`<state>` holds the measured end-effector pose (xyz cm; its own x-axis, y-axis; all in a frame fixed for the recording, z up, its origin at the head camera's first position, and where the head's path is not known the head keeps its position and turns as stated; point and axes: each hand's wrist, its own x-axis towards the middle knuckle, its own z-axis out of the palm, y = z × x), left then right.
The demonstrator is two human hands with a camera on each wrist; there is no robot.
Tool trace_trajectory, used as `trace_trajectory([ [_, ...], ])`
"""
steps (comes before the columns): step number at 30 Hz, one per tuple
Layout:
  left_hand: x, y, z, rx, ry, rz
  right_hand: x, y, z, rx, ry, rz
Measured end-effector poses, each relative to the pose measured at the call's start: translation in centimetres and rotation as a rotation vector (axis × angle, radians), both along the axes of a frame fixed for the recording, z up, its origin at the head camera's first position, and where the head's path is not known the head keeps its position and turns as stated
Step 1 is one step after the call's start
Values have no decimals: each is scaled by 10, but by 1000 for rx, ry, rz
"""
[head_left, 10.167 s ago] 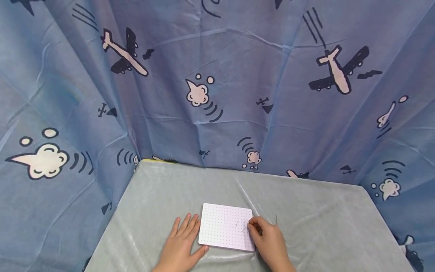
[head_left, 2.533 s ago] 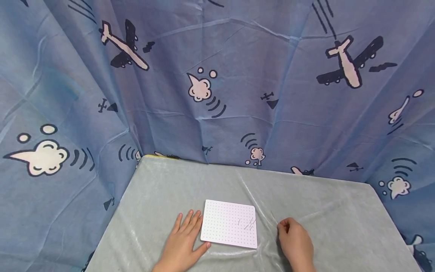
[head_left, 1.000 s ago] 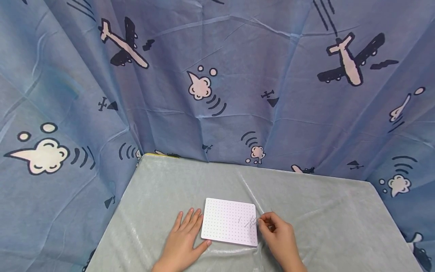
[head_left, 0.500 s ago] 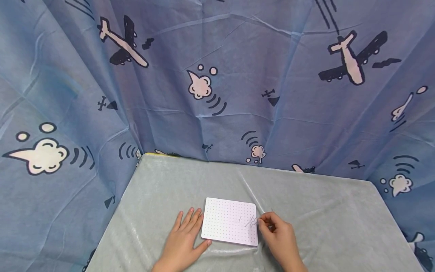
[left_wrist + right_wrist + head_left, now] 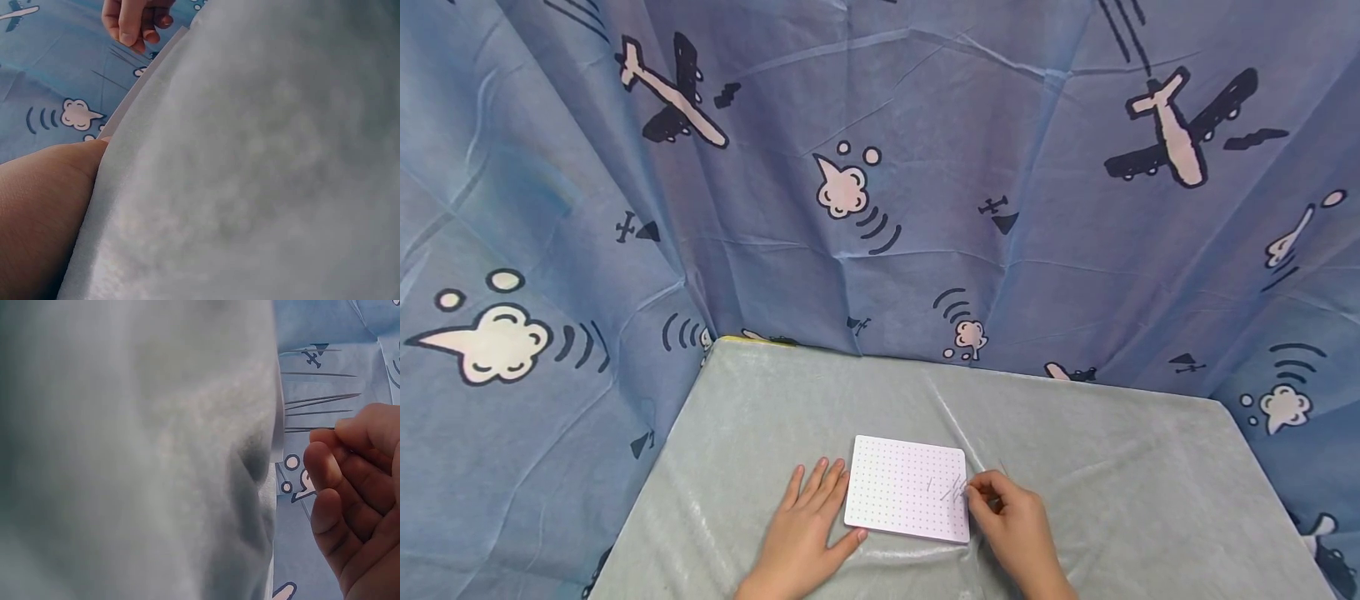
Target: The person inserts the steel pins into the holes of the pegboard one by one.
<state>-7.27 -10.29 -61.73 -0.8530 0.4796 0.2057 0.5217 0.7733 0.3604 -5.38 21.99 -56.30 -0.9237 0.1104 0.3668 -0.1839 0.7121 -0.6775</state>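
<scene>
A white board [image 5: 902,490] with rows of small holes lies on the grey cloth. Several thin metal needles [image 5: 953,488] stand up from its right part; in the right wrist view these needles [image 5: 322,400] jut out from the board's edge. At the board's right edge my right hand [image 5: 1011,512] pinches the end of a needle [image 5: 306,430] between thumb and index finger, its other fingers curled loosely. My left hand [image 5: 805,529] lies flat with spread fingers on the cloth at the board's left edge, thumb at the near left corner.
Grey plush cloth [image 5: 790,400] covers the table, with folds just below the board. A thin needle-like line [image 5: 1002,467] shows on the cloth behind the right hand. A blue curtain [image 5: 760,208] with printed aeroplanes hangs round the back and sides.
My right hand moved out to the right of the board, then came back to its right edge with a needle. More needles stand on the board than ten seconds ago. The left hand stayed put.
</scene>
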Motion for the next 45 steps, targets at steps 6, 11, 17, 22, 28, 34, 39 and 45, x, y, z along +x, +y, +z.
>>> trace_trajectory([
  [6, -1, 0, 0, 5, 24, -1, 0, 0, 2, 39, -13, 3],
  [11, -2, 1, -2, 11, 49, -5, 0, -1, 4, 64, -27, -10],
  [17, -1, 1, -3, 16, 19, -11, 2, 0, 4, 78, -46, -40],
  [22, -1, 2, -2, 17, -9, -10, 3, 8, 5, 74, -93, -73],
  [28, -1, 2, -1, 27, 23, -11, 1, 28, 5, 104, -97, -173],
  [34, -1, 1, -2, 27, 24, -9, 4, 45, 4, 131, -110, -240],
  [39, 0, 1, -1, 22, 66, -3, 5, 52, 5, 161, -160, -277],
  [45, 0, 1, -3, 19, 87, 2, 7, 57, 6, 184, -274, -283],
])
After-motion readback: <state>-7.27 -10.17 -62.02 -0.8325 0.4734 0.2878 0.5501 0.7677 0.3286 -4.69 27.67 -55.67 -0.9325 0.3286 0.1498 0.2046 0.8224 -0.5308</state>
